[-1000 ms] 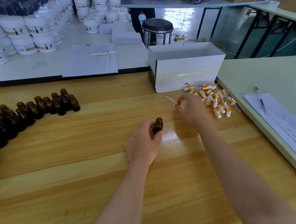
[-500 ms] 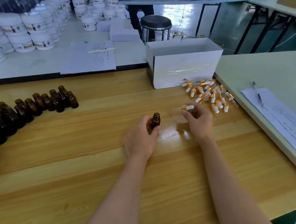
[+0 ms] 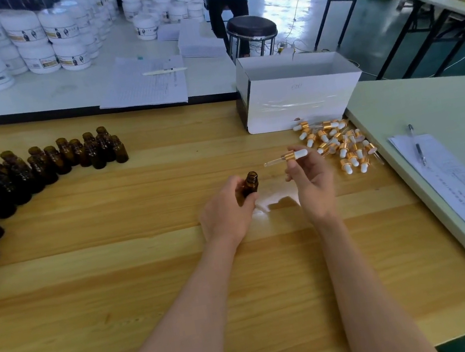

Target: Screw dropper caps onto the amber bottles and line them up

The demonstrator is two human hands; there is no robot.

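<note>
While the left hand (image 3: pixel 227 210) grips an uncapped amber bottle (image 3: pixel 250 184), the right hand (image 3: pixel 310 175) pinches a dropper cap (image 3: pixel 286 157).

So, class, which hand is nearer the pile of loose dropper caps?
Right. The right hand, pinching one dropper cap, sits just beside the pile; the left hand, gripping an amber bottle, is farther left.
</note>
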